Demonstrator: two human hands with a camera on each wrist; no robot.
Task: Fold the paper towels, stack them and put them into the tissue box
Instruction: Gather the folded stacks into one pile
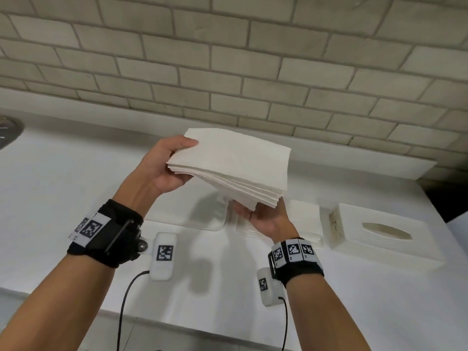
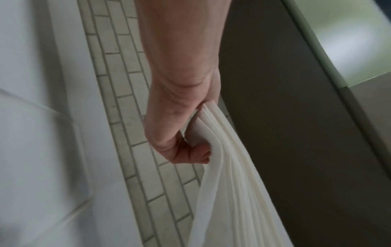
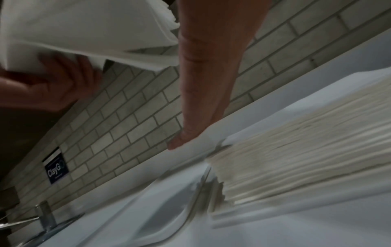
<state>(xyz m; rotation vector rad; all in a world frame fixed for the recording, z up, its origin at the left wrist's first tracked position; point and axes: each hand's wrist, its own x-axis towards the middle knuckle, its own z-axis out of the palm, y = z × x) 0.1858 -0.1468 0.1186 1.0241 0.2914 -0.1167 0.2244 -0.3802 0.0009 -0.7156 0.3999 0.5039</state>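
A thick stack of folded white paper towels (image 1: 235, 163) is held in the air above the white counter. My left hand (image 1: 174, 163) grips its left end, thumb on top and fingers curled underneath; the left wrist view shows the left hand (image 2: 180, 133) curled round the stack's layered edge (image 2: 224, 167). My right hand (image 1: 260, 216) lies palm up under the stack's near right corner, its fingers (image 3: 201, 100) straight below the stack (image 3: 84, 33). The white tissue box (image 1: 374, 231) with an oval opening stands on the counter to the right, apart from both hands.
More layered white paper (image 3: 306, 150) lies on the counter below my right hand, beside the box. A flat white tray (image 1: 202, 221) sits under the stack. A tiled wall (image 1: 228, 72) runs behind, with a faucet (image 3: 44, 215) and a metal rim (image 1: 10, 133) at the left.
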